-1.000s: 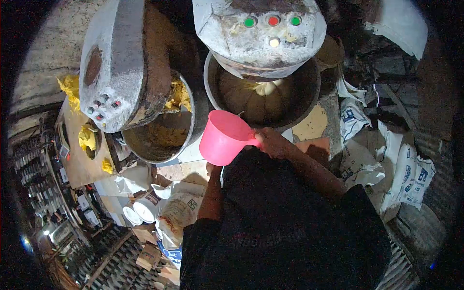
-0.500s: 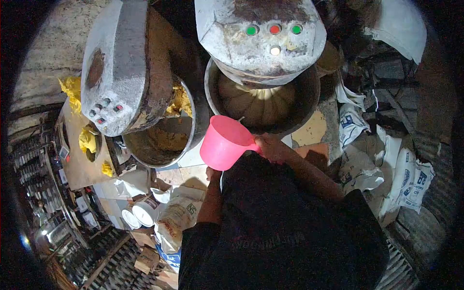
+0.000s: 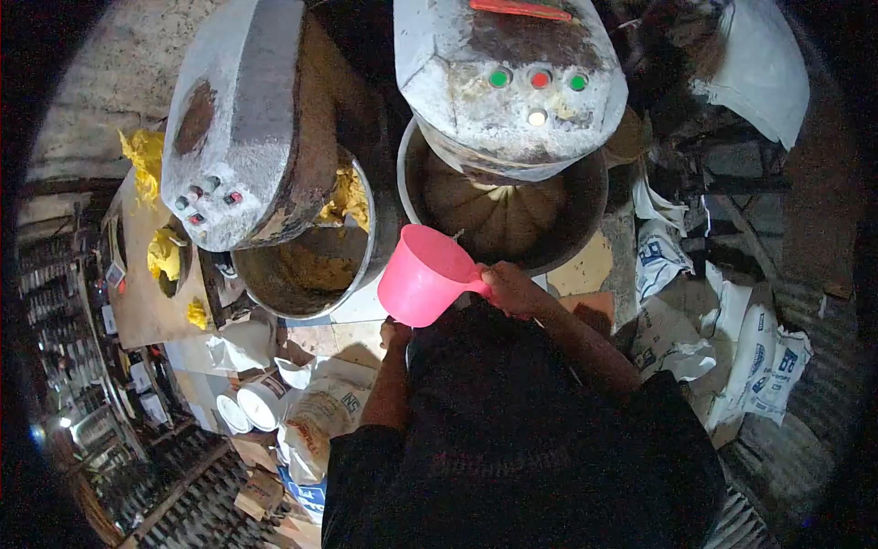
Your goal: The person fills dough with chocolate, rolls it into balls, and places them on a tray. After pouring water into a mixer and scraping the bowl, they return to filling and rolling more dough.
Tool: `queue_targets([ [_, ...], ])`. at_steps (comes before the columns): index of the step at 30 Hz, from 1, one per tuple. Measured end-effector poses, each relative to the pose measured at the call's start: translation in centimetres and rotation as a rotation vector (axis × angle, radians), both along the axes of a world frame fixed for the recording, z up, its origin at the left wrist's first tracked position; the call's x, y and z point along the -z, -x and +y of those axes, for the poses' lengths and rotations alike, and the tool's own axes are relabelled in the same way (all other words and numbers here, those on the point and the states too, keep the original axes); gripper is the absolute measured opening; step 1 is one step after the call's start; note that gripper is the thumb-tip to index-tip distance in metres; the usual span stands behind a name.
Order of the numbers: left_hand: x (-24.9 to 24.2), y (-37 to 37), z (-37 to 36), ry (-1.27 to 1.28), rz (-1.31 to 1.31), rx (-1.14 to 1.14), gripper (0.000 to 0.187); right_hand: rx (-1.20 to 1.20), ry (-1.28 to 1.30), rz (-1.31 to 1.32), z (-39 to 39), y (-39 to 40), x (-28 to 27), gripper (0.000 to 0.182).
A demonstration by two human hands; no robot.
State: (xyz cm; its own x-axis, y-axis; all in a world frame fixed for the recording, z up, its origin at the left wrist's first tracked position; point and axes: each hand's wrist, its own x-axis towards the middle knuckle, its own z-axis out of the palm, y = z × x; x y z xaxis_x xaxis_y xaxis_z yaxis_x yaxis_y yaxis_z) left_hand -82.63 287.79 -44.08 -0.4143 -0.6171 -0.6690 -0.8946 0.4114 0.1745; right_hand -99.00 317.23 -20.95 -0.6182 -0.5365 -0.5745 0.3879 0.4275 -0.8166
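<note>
A pink plastic dipper (image 3: 422, 279) is held tilted in front of me, its round mouth facing up. My right hand (image 3: 512, 289) is closed round its handle. Close below the dipper's base is my left hand (image 3: 396, 334), its fingers curled and partly hidden; what they hold, if anything, I cannot make out. Just beyond the dipper stands the metal bowl (image 3: 593, 215) of a large mixer, with ridges fanning out inside it. Above it hangs the worn white mixer head (image 3: 512, 101) with green and red buttons.
A second mixer (image 3: 224, 119) stands at left, yellow dough (image 3: 347, 197) at its bowl (image 3: 368, 247). More yellow dough (image 3: 165, 254) lies on a wooden table (image 3: 142, 316). White buckets (image 3: 263, 403) and sacks (image 3: 334, 403) stand lower left; printed sacks (image 3: 777, 371) lie at right.
The view has shifted slightly, so the mixers sit a little further right and the right one lower. Both hands and the dipper keep nearly the same pose.
</note>
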Motion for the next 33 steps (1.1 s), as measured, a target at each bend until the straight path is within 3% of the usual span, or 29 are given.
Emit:
queue_targets([
  [4,3.4,-1.7,-2.4,0.032,0.061,0.066,0.032,-0.028,-0.014,0.195,-1.4,0.7,-1.1,0.044],
  [5,3.8,-1.4,-3.0,0.019,-0.017,0.143,0.032,-0.059,-0.012,0.405,-1.5,0.7,-0.5,0.04],
  [6,4.2,-1.5,-3.4,-0.008,-0.018,0.072,0.033,-0.075,-0.029,0.623,-1.7,0.7,0.0,0.036],
  [8,2.7,-1.4,-4.2,-0.063,-0.017,-0.074,0.034,-0.195,-0.076,1.372,-2.9,1.2,-0.9,0.024],
  [9,2.4,-1.4,-4.6,-0.053,-0.002,-0.061,0.038,-0.142,0.009,1.104,-3.3,1.6,-2.8,0.021],
  [10,3.4,-1.7,-5.4,-0.021,0.032,-0.076,0.039,-0.153,-0.039,0.993,-4.4,2.3,-5.9,0.023],
  [12,0.9,-1.8,-6.8,-0.112,0.07,-0.094,0.039,-0.174,-0.133,0.776,-6.9,3.7,-10.8,0.026],
  [13,2.5,-2.4,-8.0,-0.081,0.105,-0.089,0.038,-0.141,-0.106,0.848,-8.2,4.2,-12.1,0.024],
  [15,0.3,-2.8,-10.4,-0.107,0.136,-0.091,0.039,-0.151,-0.162,0.944,-11.1,5.2,-16.1,0.024],
  [20,2.5,-5.3,-17.8,-0.03,0.211,-0.097,0.045,-0.122,0.042,0.785,-19.5,10.6,-21.3,0.044],
  [21,3.1,-5.9,-19.0,-0.028,0.265,-0.162,0.047,-0.064,0.058,0.6,-21.6,11.5,-22.5,0.028],
  [22,2.1,-6.2,-20.2,-0.036,0.254,-0.156,0.047,-0.047,0.108,0.561,-23.7,13.3,-23.0,0.03],
  [26,6.4,-9.7,-25.0,-0.057,0.331,-0.233,0.049,-0.031,0.129,0.52,-32.7,19.1,-24.7,0.044],
  [30,8.1,-12.2,-28.1,0.011,0.323,-0.27,0.05,0.002,0.02,0.54,-40.4,21.5,-24.9,0.034],
  [33,8.9,-13.8,-29.4,0.092,0.333,-0.092,0.044,0.036,0.01,0.574,-43.9,23.3,-23.3,0.031],
])
